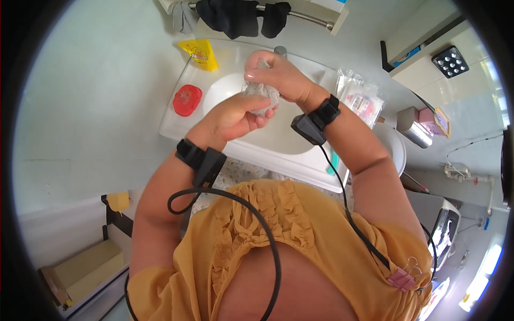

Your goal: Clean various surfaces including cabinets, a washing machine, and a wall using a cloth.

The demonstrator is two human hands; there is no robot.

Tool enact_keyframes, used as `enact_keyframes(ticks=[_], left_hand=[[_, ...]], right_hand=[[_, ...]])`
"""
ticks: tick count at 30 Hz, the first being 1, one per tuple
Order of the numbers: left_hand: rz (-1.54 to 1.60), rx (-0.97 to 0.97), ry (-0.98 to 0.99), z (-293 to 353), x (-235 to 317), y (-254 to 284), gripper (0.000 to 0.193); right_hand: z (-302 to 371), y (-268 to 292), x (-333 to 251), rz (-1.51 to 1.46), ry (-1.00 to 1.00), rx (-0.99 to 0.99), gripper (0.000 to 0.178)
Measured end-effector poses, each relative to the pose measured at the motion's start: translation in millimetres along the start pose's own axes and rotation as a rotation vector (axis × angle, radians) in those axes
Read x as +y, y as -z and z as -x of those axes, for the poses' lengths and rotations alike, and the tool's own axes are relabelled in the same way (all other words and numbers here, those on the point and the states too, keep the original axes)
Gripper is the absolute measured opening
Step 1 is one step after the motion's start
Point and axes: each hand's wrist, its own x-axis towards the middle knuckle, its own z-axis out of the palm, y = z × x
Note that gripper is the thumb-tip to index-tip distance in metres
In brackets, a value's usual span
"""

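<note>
Over the white washbasin, both my hands grip one crumpled, light-grey wad with a rough, net-like surface; it may be a cloth or a mesh scrubber. My left hand cups its lower end, the thumb lying across the front. At its upper end, my right hand pinches it between thumb and curled fingers. Part of the wad is hidden by the fingers. Behind my right hand, the grey tap shows only in part.
On the basin's left rim sit a red round container and a yellow pouch. Clear plastic packets lie at the right, and a teal-handled item rests near the front right corner. Dark cloths hang from a rail behind.
</note>
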Motion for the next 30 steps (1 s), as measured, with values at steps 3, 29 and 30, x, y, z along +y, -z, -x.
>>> enact_keyframes(ticks=[3,29,30], left_hand=[[-0.275,0.143,0.042,-17.6,2.6,2.8,0.027],[-0.188,0.303,0.021,-46.8,-35.7,46.2,0.021],[-0.069,0.244,-0.002,-41.7,-31.9,35.1,0.019]], right_hand=[[-10.8,3.6,1.9,0.255,0.000,-0.031,0.021],[2.3,25.9,69.9,-0.424,-0.122,0.108,0.060],[6.1,31.4,71.0,-0.540,-0.068,0.055,0.056]])
